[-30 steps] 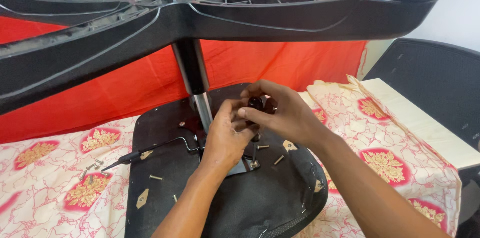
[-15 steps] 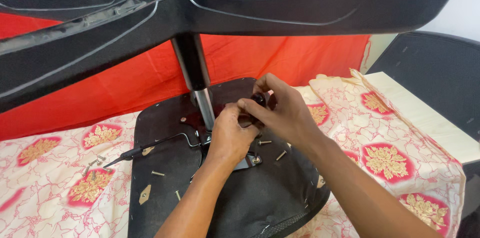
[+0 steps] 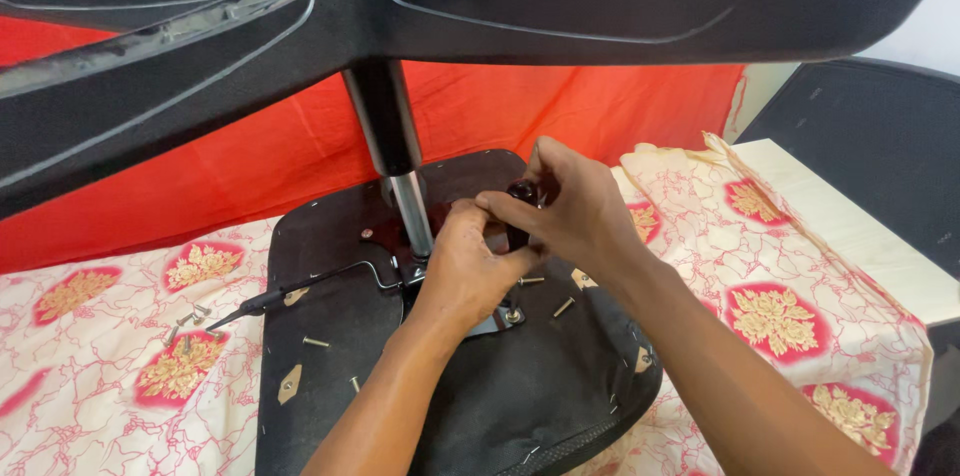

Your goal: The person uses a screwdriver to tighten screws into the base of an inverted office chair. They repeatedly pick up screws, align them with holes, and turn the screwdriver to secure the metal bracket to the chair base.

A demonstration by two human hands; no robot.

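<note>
while both hands, left hand [image 3: 465, 271] and right hand [image 3: 570, 216], clamp the dark knob [image 3: 520, 198], it could slip, knocking loose screws [image 3: 563, 307] just below.

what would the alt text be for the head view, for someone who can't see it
Two hands meet over the underside of an upturned black chair seat: the left hand and right hand grip a small dark knob beside the metal column. The star-shaped base spans the top, and loose screws lie on a floral cloth.
</note>
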